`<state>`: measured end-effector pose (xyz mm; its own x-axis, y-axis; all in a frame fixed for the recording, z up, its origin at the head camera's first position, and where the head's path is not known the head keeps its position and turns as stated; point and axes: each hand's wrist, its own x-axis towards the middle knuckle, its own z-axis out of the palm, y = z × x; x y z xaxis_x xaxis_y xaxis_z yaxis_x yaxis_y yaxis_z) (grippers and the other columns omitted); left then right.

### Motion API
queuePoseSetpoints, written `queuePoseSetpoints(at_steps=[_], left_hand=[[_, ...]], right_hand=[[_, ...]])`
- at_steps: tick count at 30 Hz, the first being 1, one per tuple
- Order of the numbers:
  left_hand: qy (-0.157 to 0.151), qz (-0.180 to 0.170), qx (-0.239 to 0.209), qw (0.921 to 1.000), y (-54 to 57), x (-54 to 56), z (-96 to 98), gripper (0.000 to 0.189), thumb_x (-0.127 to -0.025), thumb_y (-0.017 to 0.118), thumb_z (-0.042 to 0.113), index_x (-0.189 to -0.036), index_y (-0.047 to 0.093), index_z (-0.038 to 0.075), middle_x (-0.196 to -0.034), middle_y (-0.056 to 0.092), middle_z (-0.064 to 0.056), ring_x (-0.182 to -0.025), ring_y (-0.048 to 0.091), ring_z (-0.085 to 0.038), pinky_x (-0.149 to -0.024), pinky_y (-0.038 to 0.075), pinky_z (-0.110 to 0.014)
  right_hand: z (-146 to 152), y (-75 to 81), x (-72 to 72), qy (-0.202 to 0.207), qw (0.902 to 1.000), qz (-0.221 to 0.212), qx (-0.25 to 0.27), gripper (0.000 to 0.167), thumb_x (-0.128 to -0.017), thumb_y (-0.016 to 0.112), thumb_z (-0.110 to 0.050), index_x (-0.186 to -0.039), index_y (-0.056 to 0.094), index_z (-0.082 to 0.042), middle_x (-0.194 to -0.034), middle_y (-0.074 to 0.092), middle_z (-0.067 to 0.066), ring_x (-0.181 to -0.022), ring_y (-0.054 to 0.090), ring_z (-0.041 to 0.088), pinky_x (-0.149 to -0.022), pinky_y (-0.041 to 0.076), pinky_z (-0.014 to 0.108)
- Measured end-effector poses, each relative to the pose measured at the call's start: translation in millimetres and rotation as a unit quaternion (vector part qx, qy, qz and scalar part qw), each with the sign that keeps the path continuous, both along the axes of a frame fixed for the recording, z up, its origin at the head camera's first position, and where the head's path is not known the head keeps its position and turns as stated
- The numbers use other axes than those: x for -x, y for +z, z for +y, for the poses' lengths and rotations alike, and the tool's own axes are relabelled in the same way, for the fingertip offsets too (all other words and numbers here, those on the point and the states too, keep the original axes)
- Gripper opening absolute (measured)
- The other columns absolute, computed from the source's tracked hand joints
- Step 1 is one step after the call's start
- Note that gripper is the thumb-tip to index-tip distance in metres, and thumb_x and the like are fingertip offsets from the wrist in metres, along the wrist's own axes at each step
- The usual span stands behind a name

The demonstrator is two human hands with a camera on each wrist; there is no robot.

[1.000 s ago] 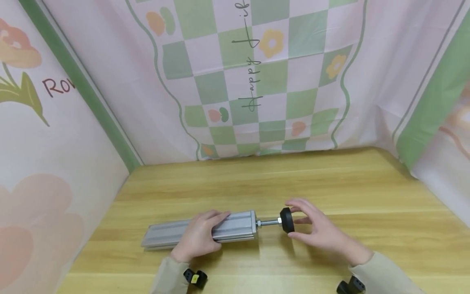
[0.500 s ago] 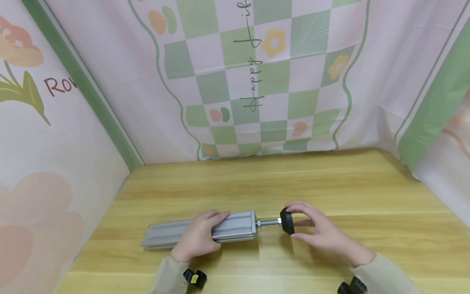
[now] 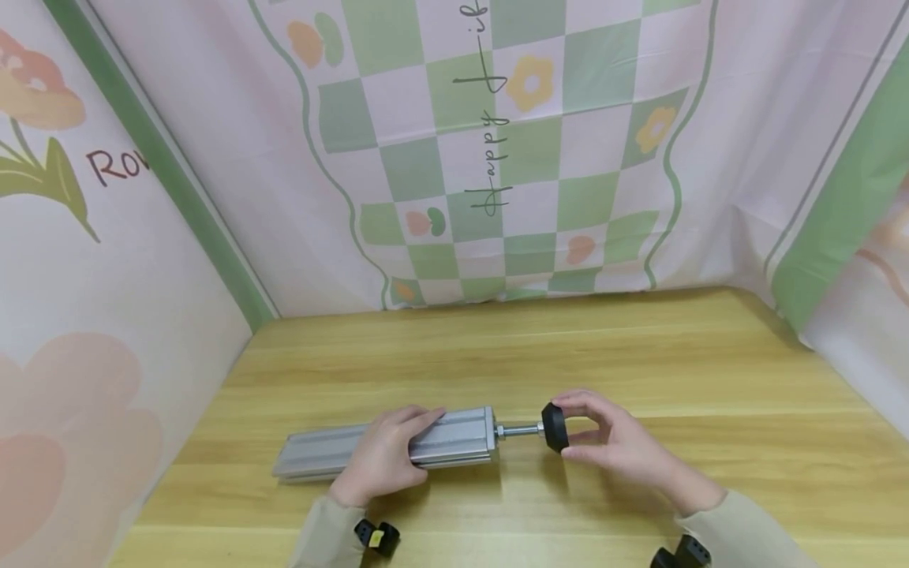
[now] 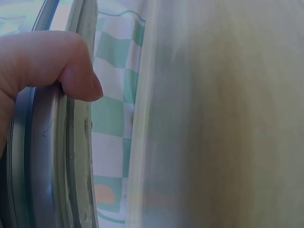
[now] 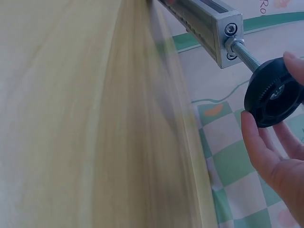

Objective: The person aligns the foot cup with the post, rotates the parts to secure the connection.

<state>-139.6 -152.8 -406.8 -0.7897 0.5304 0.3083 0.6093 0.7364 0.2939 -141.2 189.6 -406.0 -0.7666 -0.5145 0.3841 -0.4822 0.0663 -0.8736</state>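
A silver aluminium profile (image 3: 454, 436) lies lengthwise on the table, and my left hand (image 3: 387, 454) grips it from above near its middle. In the left wrist view the thumb (image 4: 78, 71) hooks over the profile's side. From the profile's right end sticks a threaded rod (image 3: 521, 430) with nuts, carrying a round black levelling foot (image 3: 555, 427). My right hand (image 3: 618, 442) pinches the rim of that foot, index finger at the top and thumb below. The right wrist view shows the foot's hollow ribbed underside (image 5: 275, 97) and bolts in the profile's end plate (image 5: 232, 40).
The wooden table (image 3: 497, 347) extends behind and to the right of the profile. A checkered curtain (image 3: 525, 197) hangs along the back edge, with printed cloth (image 3: 92, 315) at the left side. Small black cameras (image 3: 379, 538) are strapped at both wrists.
My right fingers have shifted around the foot's rim, the index finger coming down onto its top edge and the thumb edging up. The left hand and the profile have stayed still.
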Motion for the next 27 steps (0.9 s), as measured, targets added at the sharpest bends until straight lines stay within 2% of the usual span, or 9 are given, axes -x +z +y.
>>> queuePoseSetpoints(at_steps=[1, 4, 8, 12, 15, 23, 27], left_hand=[[0.000, 0.000, 0.000, 1.0000, 0.0, 0.0, -0.1, 0.082, -0.053, 0.076, 0.010, -0.133, 0.056, 0.013, -0.114, 0.064, -0.001, -0.099, 0.061, -0.015, -0.088, 0.050, -0.041], [0.001, 0.001, -0.001, 1.0000, 0.2, -0.3, -0.3, 0.083, -0.053, 0.077, 0.010, -0.133, 0.056, 0.013, -0.114, 0.064, -0.001, -0.098, 0.061, -0.015, -0.088, 0.050, -0.041], [0.002, 0.000, -0.004, 1.0000, 0.7, -0.3, -0.3, 0.082, -0.052, 0.076, 0.010, -0.132, 0.057, 0.013, -0.114, 0.064, -0.001, -0.099, 0.061, -0.016, -0.088, 0.050, -0.041], [-0.001, -0.002, -0.001, 1.0000, 1.3, 0.0, 0.1, 0.082, -0.053, 0.076, 0.010, -0.133, 0.056, 0.013, -0.114, 0.063, -0.001, -0.098, 0.061, -0.015, -0.087, 0.050, -0.040], [-0.001, -0.004, 0.003, 1.0000, 1.8, -0.1, 0.3, 0.082, -0.054, 0.076, 0.010, -0.133, 0.056, 0.013, -0.114, 0.063, -0.001, -0.098, 0.061, -0.015, -0.087, 0.050, -0.040], [0.001, -0.007, 0.004, 1.0000, 2.4, 0.9, 0.2, 0.082, -0.054, 0.076, 0.010, -0.134, 0.055, 0.014, -0.115, 0.063, 0.000, -0.100, 0.060, -0.015, -0.087, 0.050, -0.041], [0.004, -0.004, 0.008, 1.0000, 2.1, 0.7, 0.0, 0.083, -0.054, 0.076, 0.011, -0.134, 0.055, 0.014, -0.116, 0.063, 0.000, -0.101, 0.060, -0.016, -0.088, 0.049, -0.042]], right_hand=[[0.2, 1.2, -0.7, -0.002, 0.9998, -0.019, -0.001, 0.051, -0.077, 0.069, 0.004, -0.125, 0.051, 0.003, -0.124, 0.052, -0.010, -0.106, 0.056, 0.001, -0.079, 0.055, 0.029], [0.4, 5.9, -2.6, -0.017, 0.9974, -0.069, -0.015, 0.052, -0.081, 0.067, -0.001, -0.128, 0.047, 0.007, -0.127, 0.053, 0.007, -0.103, 0.057, 0.000, -0.078, 0.055, 0.027], [1.2, 9.7, -3.1, -0.028, 0.9924, -0.116, -0.027, 0.055, -0.087, 0.063, -0.006, -0.133, 0.039, 0.012, -0.125, 0.045, 0.038, -0.100, 0.059, 0.003, -0.077, 0.056, 0.030], [0.9, 10.7, -2.1, -0.020, 0.9856, -0.167, -0.018, 0.058, -0.091, 0.058, -0.009, -0.136, 0.031, 0.015, -0.125, 0.041, 0.040, -0.097, 0.062, 0.008, -0.076, 0.056, 0.039], [0.6, 12.1, -1.2, -0.022, 0.9813, -0.189, -0.025, 0.058, -0.092, 0.056, -0.012, -0.137, 0.030, 0.015, -0.121, 0.043, 0.038, -0.095, 0.063, 0.011, -0.077, 0.056, 0.042], [-2.3, 13.9, 3.4, -0.055, 0.9727, -0.216, -0.064, 0.055, -0.096, 0.051, -0.022, -0.136, 0.035, 0.013, -0.104, 0.058, 0.019, -0.086, 0.063, 0.017, -0.071, 0.057, 0.040], [-2.8, 13.8, 3.3, -0.057, 0.9760, -0.198, -0.069, 0.056, -0.096, 0.050, -0.020, -0.137, 0.033, 0.014, -0.108, 0.057, 0.024, -0.087, 0.062, 0.014, -0.069, 0.057, 0.039]])
